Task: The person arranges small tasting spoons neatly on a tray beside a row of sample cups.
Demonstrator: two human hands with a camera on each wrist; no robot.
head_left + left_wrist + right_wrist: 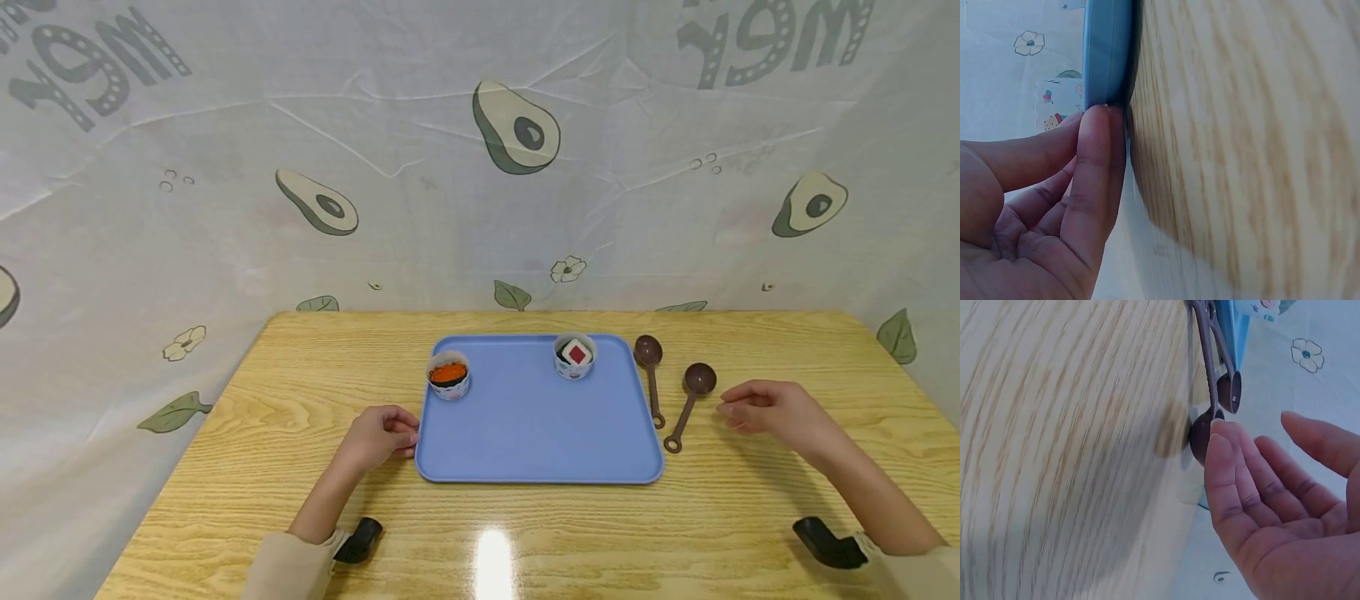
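Note:
A blue tray (536, 425) lies on the wooden table with two patterned paper cups on it. One cup (448, 390) holds an orange-topped sushi piece (448, 373); the other cup (573, 371), at the back right, holds a white sushi piece (576, 352) with a red centre. My left hand (380, 437) pinches the tray's left edge, thumb and fingertips right at the rim. Two brown measuring spoons (700, 379) (648, 350) lie right of the tray, handles toward me. My right hand (776, 417) is just right of the nearer spoon, fingers relaxed, holding nothing.
Behind the table (525, 533) hangs a pale cloth (420, 250) printed with avocados and leaves; it also runs down both sides. Black wrist devices (360, 540) (828, 543) sit at both sleeves. Light glares on the table's front.

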